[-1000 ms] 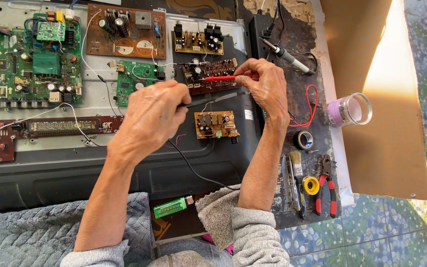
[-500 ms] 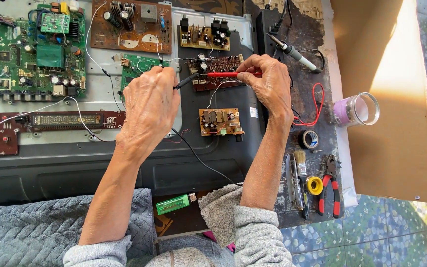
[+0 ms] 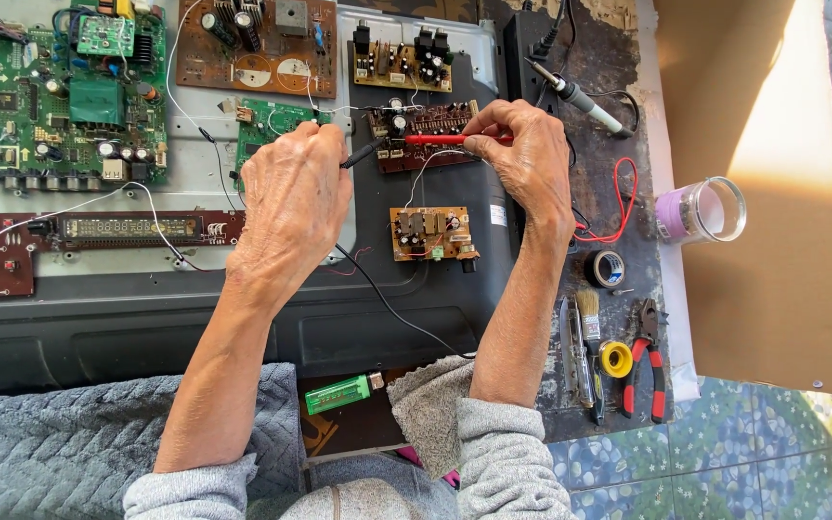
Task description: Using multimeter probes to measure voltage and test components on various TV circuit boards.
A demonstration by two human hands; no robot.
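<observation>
Head view: nearest lie a green lighter (image 3: 343, 393) and grey sleeves. Right of the forearm sit a small brush (image 3: 587, 318), a yellow solder reel (image 3: 616, 358) and red-handled pliers (image 3: 649, 356), crowding that edge of the dark bench.

Farther up, the left hand (image 3: 291, 207) is closed around a black probe (image 3: 362, 153), its tip on the brown circuit board (image 3: 423, 135). The right hand (image 3: 530, 159) pinches a red probe (image 3: 440, 140) lying across the same board.

A smaller board (image 3: 432, 234) sits between the wrists. Beyond are a soldering iron (image 3: 578, 97), a purple-wrapped glass jar (image 3: 700, 209) and green boards (image 3: 69, 96); little free room remains.
</observation>
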